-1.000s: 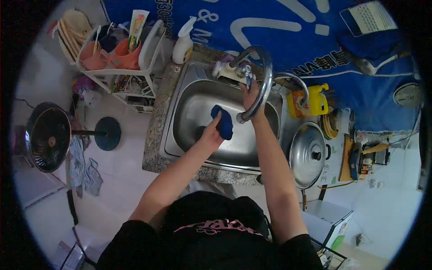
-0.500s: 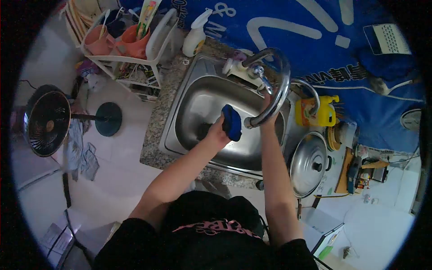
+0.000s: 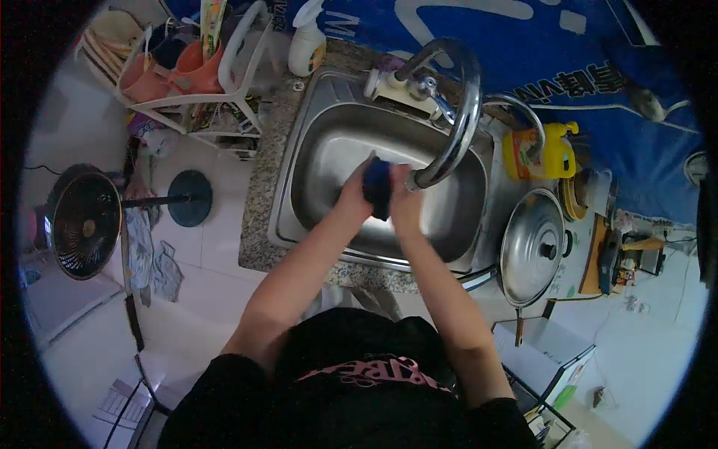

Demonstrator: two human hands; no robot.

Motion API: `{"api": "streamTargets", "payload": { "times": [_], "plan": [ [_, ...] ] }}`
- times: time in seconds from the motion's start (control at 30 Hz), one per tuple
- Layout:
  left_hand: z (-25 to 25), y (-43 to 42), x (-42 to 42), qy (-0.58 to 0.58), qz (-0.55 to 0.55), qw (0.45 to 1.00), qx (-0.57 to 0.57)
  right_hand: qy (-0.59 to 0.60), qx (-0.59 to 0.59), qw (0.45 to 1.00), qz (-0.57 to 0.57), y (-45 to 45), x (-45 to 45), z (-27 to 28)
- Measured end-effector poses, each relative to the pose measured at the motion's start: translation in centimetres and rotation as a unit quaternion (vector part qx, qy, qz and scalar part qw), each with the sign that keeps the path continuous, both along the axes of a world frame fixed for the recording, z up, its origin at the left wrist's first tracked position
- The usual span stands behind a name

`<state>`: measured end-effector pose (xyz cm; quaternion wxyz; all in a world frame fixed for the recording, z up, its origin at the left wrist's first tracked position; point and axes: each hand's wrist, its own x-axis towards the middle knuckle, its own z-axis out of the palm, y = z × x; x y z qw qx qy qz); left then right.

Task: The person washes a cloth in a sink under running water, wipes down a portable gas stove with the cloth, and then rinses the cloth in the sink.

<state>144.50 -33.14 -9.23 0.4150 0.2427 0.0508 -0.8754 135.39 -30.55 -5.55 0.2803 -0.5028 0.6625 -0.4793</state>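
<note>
A dark blue oblong item [image 3: 378, 187] is held over the steel sink [image 3: 321, 142]; its exact kind I cannot make out. My left hand [image 3: 354, 196] is closed around its left side. My right hand [image 3: 405, 200] is up against its right side, just below the mouth of the curved faucet [image 3: 470, 112]. Motion blurs the right fingers, so their grip does not show clearly. The faucet lever [image 3: 444, 111] stands behind the spout.
Left of the sink is a white rack [image 3: 243, 82] with pink cups [image 3: 198, 69]. A spray bottle [image 3: 305, 49] stands at the back corner. On the right are a yellow jug [image 3: 550, 153] and a lidded pot [image 3: 527, 247]. A fan [image 3: 86, 221] is at far left.
My right hand has come down from near the faucet lever to the blue item. My left hand still holds the item, now turned more upright. The whole view has shifted slightly.
</note>
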Motion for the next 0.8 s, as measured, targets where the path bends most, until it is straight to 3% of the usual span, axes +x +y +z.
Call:
{"api": "streamTargets", "payload": {
  "times": [0.03, 0.1, 0.13, 0.2, 0.23, 0.3, 0.33, 0.37, 0.43, 0.47, 0.5, 0.53, 0.57, 0.6, 0.63, 0.7, 0.73, 0.77, 0.8],
  "plan": [
    [0.9, 0.9, -0.7, -0.023, 0.018, 1.0, 0.007, 0.168, 0.005, 0.985, 0.03, 0.3, 0.8, -2.4],
    [2.3, 2.1, -2.1, -0.069, 0.053, 0.996, 0.018, 0.321, 0.074, 0.944, 0.001, -0.3, 1.9, 0.3],
    [2.4, 2.0, -2.6, -0.068, 0.053, 0.996, 0.017, 0.322, 0.073, 0.944, 0.0, -1.3, 1.0, 1.7],
    [2.5, 1.9, -3.5, -0.018, -0.01, 0.998, 0.062, 0.076, 0.224, 0.972, -0.011, -3.5, -2.2, 3.8],
    [2.5, 1.9, -3.5, -0.017, -0.013, 0.998, 0.064, 0.077, 0.226, 0.971, -0.013, -3.1, -2.4, 3.0],
    [2.3, 0.3, -3.2, 0.013, 0.011, 0.997, 0.069, 0.055, -0.005, 0.996, 0.071, -2.6, -2.7, 0.6],
    [1.4, -1.1, -2.6, 0.129, 0.001, 0.988, -0.089, 0.07, -0.058, 0.985, 0.146, -2.2, -0.9, 1.1],
    [0.7, -0.5, -2.9, 0.131, 0.003, 0.988, -0.088, 0.071, -0.057, 0.985, 0.147, -1.6, 0.1, 0.9],
    [4.6, 0.2, -2.4, 0.107, 0.098, 0.989, 0.025, 0.282, -0.119, 0.941, 0.144, -1.3, 0.9, 0.2],
    [1.5, -0.1, -2.8, 0.078, 0.021, 0.997, -0.016, 0.259, -0.122, 0.946, 0.153, -2.8, -0.8, -0.2],
    [1.7, 0.0, -3.1, 0.08, 0.023, 0.996, -0.017, 0.26, -0.123, 0.945, 0.155, -3.3, -1.0, 1.1],
    [1.9, 0.4, -3.5, 0.018, -0.003, 1.0, -0.016, 0.07, 0.009, 0.994, 0.083, -3.9, -0.6, 3.5],
    [2.1, 0.7, -3.7, -0.045, -0.028, 0.998, -0.013, -0.124, 0.143, 0.982, 0.005, -4.2, -0.4, 4.8],
    [4.5, 0.6, -2.5, -0.071, -0.008, 0.997, 0.043, -0.098, 0.147, 0.982, 0.073, -4.0, -1.5, 1.7],
    [2.8, 0.4, -2.0, -0.069, -0.004, 0.997, 0.044, 0.077, 0.025, 0.99, 0.117, -3.2, -1.7, -0.5],
    [-2.1, -0.6, -1.4, 0.109, 0.117, 0.979, -0.125, 0.176, -0.04, 0.972, 0.148, -0.5, 0.5, 0.0],
    [-0.1, -1.9, -1.3, 0.007, 0.124, 0.992, 0.02, 0.177, -0.04, 0.972, 0.152, 0.4, 1.4, 1.0],
    [-1.0, -2.3, -0.9, 0.008, 0.127, 0.992, 0.021, 0.067, -0.003, 0.982, 0.174, 1.1, 2.4, 2.4],
    [-1.6, -2.5, -0.2, 0.112, 0.116, 0.987, -0.001, -0.043, 0.034, 0.98, 0.192, 1.3, 3.0, 3.3]
  ]
}}
